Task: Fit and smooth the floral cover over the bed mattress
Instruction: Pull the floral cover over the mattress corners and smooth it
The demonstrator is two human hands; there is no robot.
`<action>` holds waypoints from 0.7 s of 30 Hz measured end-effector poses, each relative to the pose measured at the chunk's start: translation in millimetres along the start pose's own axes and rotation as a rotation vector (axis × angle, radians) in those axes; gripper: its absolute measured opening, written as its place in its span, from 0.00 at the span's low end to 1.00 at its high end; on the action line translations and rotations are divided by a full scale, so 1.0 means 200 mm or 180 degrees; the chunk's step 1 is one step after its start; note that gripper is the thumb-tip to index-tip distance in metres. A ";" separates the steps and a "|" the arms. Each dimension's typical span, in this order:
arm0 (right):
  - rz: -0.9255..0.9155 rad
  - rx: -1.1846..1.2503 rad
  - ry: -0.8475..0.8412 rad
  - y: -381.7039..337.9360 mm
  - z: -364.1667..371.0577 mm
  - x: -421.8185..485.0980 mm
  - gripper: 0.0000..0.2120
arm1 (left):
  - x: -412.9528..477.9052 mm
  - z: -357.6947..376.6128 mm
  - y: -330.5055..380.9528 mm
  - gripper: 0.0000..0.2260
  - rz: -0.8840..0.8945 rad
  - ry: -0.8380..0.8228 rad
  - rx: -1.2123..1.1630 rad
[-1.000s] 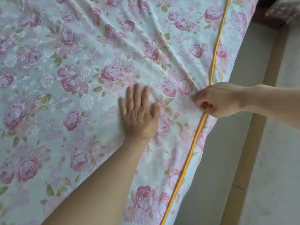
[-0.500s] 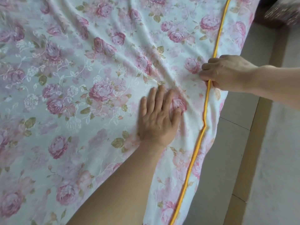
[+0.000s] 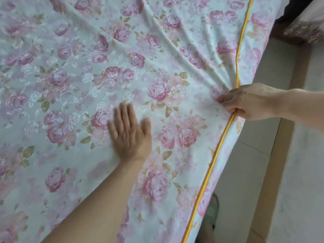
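Note:
The floral cover [image 3: 73, 88], pale with pink roses, lies over the mattress and fills most of the head view. Its yellow piping [image 3: 219, 142] runs along the bed's right edge. My left hand [image 3: 130, 132] lies flat on the cover with straight fingers, slightly blurred, left of the piping. My right hand [image 3: 249, 102] grips the cover at the piping on the bed's edge, fingers curled round the bunched cloth. Folds fan out from that grip up and to the left across the cover.
Right of the bed runs a tiled floor [image 3: 259, 155] with a tan strip and a pale grey area [image 3: 301, 172] beyond. A dark patterned object [image 3: 305, 30] sits at the top right. A foot in a green slipper [image 3: 213, 213] shows beside the bed's lower edge.
My left hand has slid left across the cover, away from the piping. My right hand has moved back down along the piping and grips the cloth there.

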State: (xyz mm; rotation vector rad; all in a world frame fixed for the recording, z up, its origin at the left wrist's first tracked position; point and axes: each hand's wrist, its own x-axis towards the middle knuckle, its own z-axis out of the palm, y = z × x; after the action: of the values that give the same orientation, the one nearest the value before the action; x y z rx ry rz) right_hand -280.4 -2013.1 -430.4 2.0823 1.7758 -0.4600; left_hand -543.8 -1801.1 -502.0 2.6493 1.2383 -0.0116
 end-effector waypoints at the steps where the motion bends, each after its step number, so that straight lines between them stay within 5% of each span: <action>1: -0.0067 0.0063 0.0062 0.01 0.01 0.00 0.06 | 0.03 0.02 0.02 0.31 0.0029 -0.0082 0.0067; 7: -0.0524 0.0257 0.0965 0.13 -0.01 0.03 0.11 | 0.17 0.11 0.47 0.30 0.0616 0.0072 -0.0245; 15: 0.0317 -0.0136 0.1228 0.54 -0.04 0.17 0.30 | 0.26 0.14 0.80 0.29 0.1150 0.0100 -0.0181; 21: 0.0048 -0.0500 0.0617 0.59 -0.15 0.30 0.11 | 0.27 0.15 0.81 0.28 0.1186 0.0210 -0.0160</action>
State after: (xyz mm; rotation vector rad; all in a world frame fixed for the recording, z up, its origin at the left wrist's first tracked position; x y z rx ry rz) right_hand -154.7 -1963.1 -425.2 2.0873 1.8354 -0.1124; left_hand -383.5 -1867.0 -506.0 2.8109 0.7327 0.1648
